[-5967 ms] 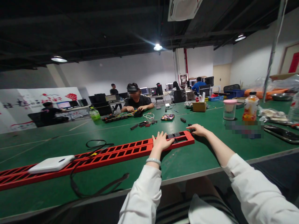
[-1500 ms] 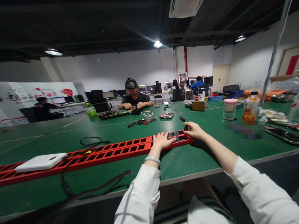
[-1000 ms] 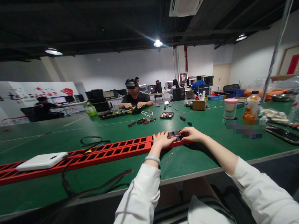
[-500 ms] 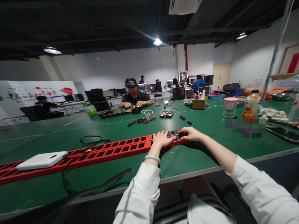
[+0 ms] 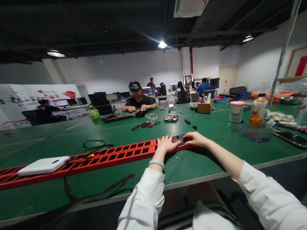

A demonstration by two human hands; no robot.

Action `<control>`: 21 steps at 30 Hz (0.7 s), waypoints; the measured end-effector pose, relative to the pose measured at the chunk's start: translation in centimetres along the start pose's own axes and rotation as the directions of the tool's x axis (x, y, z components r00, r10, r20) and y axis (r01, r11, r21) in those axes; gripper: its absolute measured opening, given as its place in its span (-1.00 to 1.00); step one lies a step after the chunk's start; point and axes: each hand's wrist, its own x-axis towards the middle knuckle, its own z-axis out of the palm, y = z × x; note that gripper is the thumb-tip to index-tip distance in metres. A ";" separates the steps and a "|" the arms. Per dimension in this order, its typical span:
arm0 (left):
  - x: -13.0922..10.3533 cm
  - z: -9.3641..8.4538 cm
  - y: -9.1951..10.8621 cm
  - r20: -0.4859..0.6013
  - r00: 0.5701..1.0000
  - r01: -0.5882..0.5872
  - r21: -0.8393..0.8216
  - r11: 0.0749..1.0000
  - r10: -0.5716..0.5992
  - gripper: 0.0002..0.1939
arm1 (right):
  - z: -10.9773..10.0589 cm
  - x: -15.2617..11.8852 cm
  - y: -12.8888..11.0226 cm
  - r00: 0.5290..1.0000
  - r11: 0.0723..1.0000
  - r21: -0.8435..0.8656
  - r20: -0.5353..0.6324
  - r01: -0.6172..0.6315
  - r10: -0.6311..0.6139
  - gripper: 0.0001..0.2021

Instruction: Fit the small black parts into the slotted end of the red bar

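A long red slotted frame [image 5: 130,152] lies across the table in front of me, with black rectangular blocks [image 5: 177,138] set in its right end. My left hand [image 5: 166,144] rests on the frame just left of these blocks. Its fingers are spread, and the thumb reaches along the near side of the blocks. At the right end, my right hand [image 5: 196,139] has its thumb and fingers bent together on a black block, whose edge is partly hidden by the fingertips. A white flat device [image 5: 44,165] sits on the frame's left part, with a black cable [image 5: 96,144] beside it.
Loose black pieces [image 5: 187,121] and a patterned box [image 5: 171,118] lie beyond the frame. A lidded cup [image 5: 236,115], a juice bottle [image 5: 258,110] and a phone [image 5: 291,138] stand or lie to the right. Across the table, a co-worker [image 5: 137,101] handles coloured wires. A black strap [image 5: 115,187] lies near the front edge.
Both hands stay in nearly the same place on the frame and blocks. The view has shifted very slightly, and a person in the far background has moved a little to the right.
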 end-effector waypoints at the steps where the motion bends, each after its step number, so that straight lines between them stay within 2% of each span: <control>1: 0.0 0.0 0.0 0.000 1.000 0.001 0.000 1.000 -0.001 -0.11 | 0.0 0.0 0.0 1.000 1.000 -0.007 0.001 0.013 -0.013 -0.63; 5: -0.2 -0.2 0.2 0.007 1.000 0.003 -0.002 1.000 -0.003 -0.11 | -0.1 0.0 0.0 0.997 0.996 -0.033 0.003 0.080 -0.080 -0.67; 15: 0.0 -0.1 0.1 0.004 1.000 -0.007 -0.006 1.000 0.007 -0.09 | -0.3 -0.1 -0.5 0.991 0.988 -0.076 0.031 0.133 -0.131 -0.71; 21: 0.0 0.0 0.1 -0.003 1.000 0.000 -0.002 1.000 0.000 -0.12 | -0.1 -0.1 -0.4 0.993 0.989 -0.092 0.031 0.120 -0.117 -0.70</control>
